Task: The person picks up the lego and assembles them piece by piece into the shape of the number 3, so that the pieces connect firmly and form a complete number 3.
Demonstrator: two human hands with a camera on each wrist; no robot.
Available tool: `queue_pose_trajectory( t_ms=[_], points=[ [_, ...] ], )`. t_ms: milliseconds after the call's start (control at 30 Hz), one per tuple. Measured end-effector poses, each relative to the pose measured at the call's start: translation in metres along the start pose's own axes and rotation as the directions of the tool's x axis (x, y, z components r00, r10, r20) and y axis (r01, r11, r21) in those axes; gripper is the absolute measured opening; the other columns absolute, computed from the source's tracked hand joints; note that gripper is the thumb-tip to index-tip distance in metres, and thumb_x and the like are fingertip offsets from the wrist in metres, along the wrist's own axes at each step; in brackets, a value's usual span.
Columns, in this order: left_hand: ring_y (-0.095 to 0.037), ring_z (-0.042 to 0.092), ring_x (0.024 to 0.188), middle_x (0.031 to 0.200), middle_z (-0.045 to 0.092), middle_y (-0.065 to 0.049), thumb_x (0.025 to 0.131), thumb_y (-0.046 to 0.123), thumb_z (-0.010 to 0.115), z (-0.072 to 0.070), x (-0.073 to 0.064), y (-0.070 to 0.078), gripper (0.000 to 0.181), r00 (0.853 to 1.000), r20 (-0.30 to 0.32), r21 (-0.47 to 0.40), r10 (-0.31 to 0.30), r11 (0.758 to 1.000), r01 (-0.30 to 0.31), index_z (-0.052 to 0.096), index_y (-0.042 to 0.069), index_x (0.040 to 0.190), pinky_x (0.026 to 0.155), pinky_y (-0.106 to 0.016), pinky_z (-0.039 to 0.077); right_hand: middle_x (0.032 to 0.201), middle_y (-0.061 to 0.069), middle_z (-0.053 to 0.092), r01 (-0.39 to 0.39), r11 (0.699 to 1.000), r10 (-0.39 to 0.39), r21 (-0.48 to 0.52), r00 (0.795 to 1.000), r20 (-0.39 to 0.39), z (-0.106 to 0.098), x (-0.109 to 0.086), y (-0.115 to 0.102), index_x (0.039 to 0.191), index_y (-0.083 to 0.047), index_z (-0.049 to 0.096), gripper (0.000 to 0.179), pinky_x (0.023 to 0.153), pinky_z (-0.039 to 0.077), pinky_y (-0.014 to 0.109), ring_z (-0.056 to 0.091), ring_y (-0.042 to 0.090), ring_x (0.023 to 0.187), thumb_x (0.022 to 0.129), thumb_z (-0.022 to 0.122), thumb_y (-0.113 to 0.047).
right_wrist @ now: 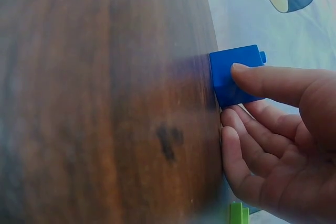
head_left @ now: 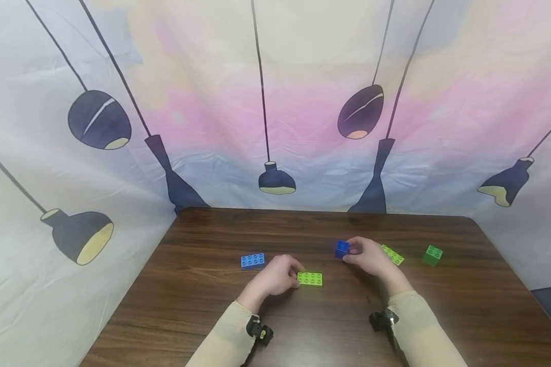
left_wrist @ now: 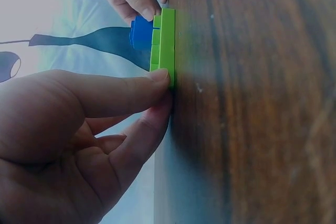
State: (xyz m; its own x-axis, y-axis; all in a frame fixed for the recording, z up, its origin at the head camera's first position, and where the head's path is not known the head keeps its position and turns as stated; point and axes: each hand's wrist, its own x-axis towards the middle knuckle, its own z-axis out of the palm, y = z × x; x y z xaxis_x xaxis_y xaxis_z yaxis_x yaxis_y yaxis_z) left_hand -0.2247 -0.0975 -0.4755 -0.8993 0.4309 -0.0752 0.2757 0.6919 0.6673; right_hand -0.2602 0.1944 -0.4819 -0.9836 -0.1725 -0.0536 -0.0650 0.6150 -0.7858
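Note:
My left hand (head_left: 280, 275) pinches the left end of a flat lime-green building brick (head_left: 309, 278) between thumb and fingers, low at the tabletop. In the left wrist view the same lime brick (left_wrist: 167, 45) stretches away from the thumb tip. A dark blue cube-shaped brick (head_left: 342, 248) is in the grip of my right hand (head_left: 369, 256), farther back and to the right. The right wrist view has the thumb on the near face of the blue brick (right_wrist: 236, 74), whose base is at the table surface, with the other fingers curled behind and below.
On the brown wooden table (head_left: 202, 316), a flat light blue brick (head_left: 252, 260) lies left of my left hand. A second lime brick (head_left: 393, 255) lies partly behind my right hand, and a green cube-shaped brick (head_left: 432, 255) stands farther right. A lamp-patterned cloth (head_left: 312, 61) hangs behind.

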Motion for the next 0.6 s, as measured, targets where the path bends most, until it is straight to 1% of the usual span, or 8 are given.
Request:
queue_pose_trajectory(
  t_ms=[233, 600],
  points=[
    [-0.009, 0.059, 0.077, 0.088, 0.066, 0.002, 0.086, -0.003, 0.084, -0.001, 0.0001, 0.0011, 0.029, 1.0, 0.003, 0.005, -0.002, 1.0, 0.002, 0.079, 0.002, 0.114, 0.069, -0.028, 0.052, 0.119, 0.023, 0.073, -0.009, 1.0, 0.009, 0.007, 1.0, -0.009, -0.0005, 0.0005, 0.0004, 0.128, 0.006, 0.065, 0.042, 0.099, 0.055, 0.054, 0.069, 0.041, 0.116, 0.094, 0.08, -0.011],
    [-0.01, 0.059, 0.077, 0.087, 0.065, 0.001, 0.086, -0.004, 0.084, -0.0006, 0.0, 0.001, 0.029, 1.0, 0.0, 0.004, -0.007, 1.0, 0.007, 0.079, 0.001, 0.113, 0.069, -0.029, 0.052, 0.12, 0.022, 0.073, -0.001, 1.0, 0.001, -0.001, 1.0, -0.001, -0.0001, 0.0003, 0.0012, 0.13, 0.004, 0.064, 0.044, 0.098, 0.055, 0.054, 0.068, 0.04, 0.116, 0.093, 0.082, -0.014]
  ],
)
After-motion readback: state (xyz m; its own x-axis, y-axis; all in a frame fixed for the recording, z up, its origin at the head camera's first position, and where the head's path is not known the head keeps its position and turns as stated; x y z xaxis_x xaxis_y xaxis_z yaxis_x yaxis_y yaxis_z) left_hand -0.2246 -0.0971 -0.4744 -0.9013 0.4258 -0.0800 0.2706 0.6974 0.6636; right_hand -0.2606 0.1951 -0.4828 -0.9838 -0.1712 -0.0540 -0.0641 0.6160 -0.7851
